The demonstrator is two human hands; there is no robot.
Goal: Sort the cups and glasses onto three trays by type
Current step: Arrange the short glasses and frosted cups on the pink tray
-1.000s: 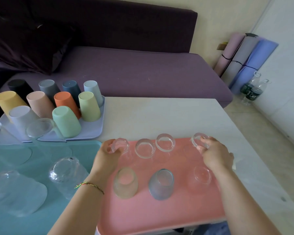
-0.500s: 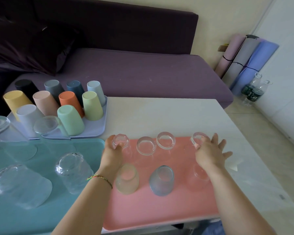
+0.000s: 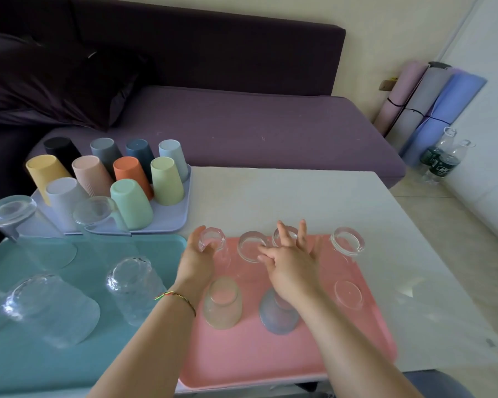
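1. Your left hand [image 3: 197, 262] curls thumb and fingers round the far-left glass [image 3: 213, 238], which stands mouth-down in the back row of the pink tray [image 3: 270, 357]; gripping it high up looks meant to nudge it into line, not lift it.
2. Your right hand [image 3: 292, 271] is spread wide and holds nothing; it hovers over the same back row near the second and third glasses; the fingertips are blurred, so I cannot tell whether they touch one.
3. The pink tray carries the small tumblers, all inverted; thick clear bases show along the back; the front row has an amber-tinted glass [image 3: 222, 304] and a blue-tinted glass [image 3: 273, 321], both smooth and rounded.
4. The teal tray [image 3: 41, 363] lies just beside it on your left; it holds the large textured glasses [image 3: 52, 308] with rippled walls, and the smooth tall glasses [image 3: 10, 214] at its far edge.
5. The lavender tray [image 3: 181, 216] sits beyond that; its plastic cups [image 3: 131, 202] are matte, opaque and tapered, packed mouth-down in rows; with one type per tray, the sorting looks nearly finished.
6. The table [image 3: 285, 196] is pale and glossy; a purple fabric sofa [image 3: 256, 130] stands behind it; rolled mats [image 3: 431, 101] and bottles [image 3: 440, 159] stand by the wall on the right.
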